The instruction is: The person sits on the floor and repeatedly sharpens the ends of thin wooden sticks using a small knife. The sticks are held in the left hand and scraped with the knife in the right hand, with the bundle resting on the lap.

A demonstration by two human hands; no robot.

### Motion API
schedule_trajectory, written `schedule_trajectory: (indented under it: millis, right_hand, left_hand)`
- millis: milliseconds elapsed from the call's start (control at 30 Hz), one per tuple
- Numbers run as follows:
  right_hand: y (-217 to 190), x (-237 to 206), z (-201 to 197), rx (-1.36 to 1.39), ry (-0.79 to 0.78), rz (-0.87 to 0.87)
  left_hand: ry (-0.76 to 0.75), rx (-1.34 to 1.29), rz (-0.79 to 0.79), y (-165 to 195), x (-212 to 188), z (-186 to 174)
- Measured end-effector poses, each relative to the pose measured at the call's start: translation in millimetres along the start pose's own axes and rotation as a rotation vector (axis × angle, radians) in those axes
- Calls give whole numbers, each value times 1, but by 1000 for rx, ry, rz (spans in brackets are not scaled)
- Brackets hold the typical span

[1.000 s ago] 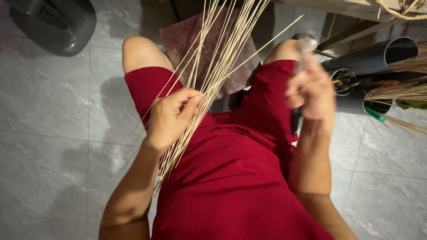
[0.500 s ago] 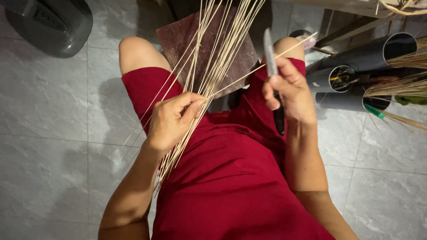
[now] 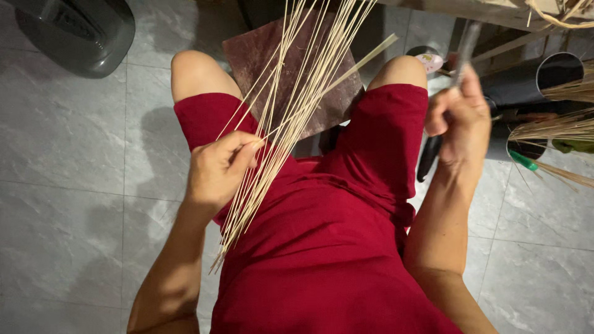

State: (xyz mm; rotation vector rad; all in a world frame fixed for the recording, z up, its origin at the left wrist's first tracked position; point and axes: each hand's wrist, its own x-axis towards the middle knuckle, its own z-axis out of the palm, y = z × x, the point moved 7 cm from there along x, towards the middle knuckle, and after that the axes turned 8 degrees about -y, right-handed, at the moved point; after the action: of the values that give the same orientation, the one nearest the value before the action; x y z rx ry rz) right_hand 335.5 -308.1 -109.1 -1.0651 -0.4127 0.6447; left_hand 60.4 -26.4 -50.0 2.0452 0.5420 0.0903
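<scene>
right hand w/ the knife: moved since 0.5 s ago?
Yes. The right hand with the knife has swung outward to the person's right, off the red-clad thigh and toward the dark tubes on the floor.

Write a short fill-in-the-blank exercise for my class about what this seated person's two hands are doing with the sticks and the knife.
1. The left hand grips a bundle of thin ____.
2. The right hand holds a ____ with its blade pointing up.
3. The person wears ____ clothing.
4. The sticks fan out over a brown ____ lying between the knees.

Missing words: sticks; knife; red; sheet
</scene>
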Motion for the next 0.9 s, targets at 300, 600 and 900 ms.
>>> schedule_trajectory:
  millis: [300,600,900]
  right_hand:
    - [61,-15,107,-95,-439,327]
    - [47,8,51,105,-125,191]
    - [79,22,77,215,-79,309]
  left_hand:
    - [-51,-82,94,14,20,45]
    - [-109,-204,-34,6,28,22]
    - [-79,-466,167,46,161,24]
